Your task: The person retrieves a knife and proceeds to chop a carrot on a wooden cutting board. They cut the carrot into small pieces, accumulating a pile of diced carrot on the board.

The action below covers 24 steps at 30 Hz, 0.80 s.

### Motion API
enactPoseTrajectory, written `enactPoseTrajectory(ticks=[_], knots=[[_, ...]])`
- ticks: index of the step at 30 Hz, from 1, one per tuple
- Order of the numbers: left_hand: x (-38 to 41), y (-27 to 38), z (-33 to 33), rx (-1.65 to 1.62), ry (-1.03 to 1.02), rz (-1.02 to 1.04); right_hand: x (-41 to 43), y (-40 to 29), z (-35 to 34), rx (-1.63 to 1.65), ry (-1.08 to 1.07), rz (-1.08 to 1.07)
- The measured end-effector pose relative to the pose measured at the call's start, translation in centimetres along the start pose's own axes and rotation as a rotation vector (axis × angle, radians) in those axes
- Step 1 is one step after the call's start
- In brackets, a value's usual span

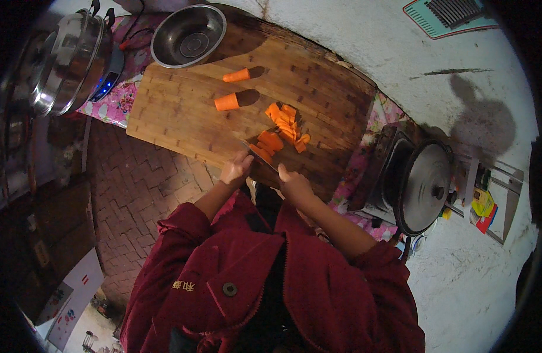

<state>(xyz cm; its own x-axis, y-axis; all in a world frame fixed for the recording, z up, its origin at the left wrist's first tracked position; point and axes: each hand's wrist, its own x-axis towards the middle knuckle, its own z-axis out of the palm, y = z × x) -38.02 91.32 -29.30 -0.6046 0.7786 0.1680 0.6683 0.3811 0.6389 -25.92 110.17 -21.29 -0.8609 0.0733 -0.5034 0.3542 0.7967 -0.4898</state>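
On a wooden cutting board (pixel 178 106) lie orange carrot slices (pixel 282 121) in a loose pile, with more carrot slices (pixel 270 141) just nearer to me. A knife (pixel 264 162) is at the board's near edge, its blade beside the nearest pieces. My right hand (pixel 295 183) is closed round the knife's handle end. My left hand (pixel 237 167) is by the blade's other end, fingers bent; whether it holds or only touches something there I cannot tell. Two carrot chunks, a thicker one (pixel 227 102) and a thinner one (pixel 236 75), lie farther back.
A steel bowl (pixel 189 37) rests at the board's back left corner. Left of it is a steel steamer pot (pixel 68 61) on a lit electric cooker (pixel 107 81). A lidded pan (pixel 425 187) stands on the right. A wall runs behind the board.
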Motion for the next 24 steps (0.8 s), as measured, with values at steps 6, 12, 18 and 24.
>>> enactPoseTrajectory(ticks=[6,12,18,24], knots=[[-0.4,-0.5,0.3,0.025,-0.036,-0.026,1.7,-0.2,2.7,-0.011,0.064,-0.018],[-0.4,-0.4,0.3,0.014,0.036,0.033,2.0,0.1,4.3,-0.081,0.000,0.066],[-0.1,0.7,0.1,0.025,-0.017,-0.052,1.4,-0.2,2.5,-0.027,0.096,0.089],[2.0,0.6,0.0,0.084,-0.066,0.013,1.2,1.7,1.3,0.100,0.369,-0.041]])
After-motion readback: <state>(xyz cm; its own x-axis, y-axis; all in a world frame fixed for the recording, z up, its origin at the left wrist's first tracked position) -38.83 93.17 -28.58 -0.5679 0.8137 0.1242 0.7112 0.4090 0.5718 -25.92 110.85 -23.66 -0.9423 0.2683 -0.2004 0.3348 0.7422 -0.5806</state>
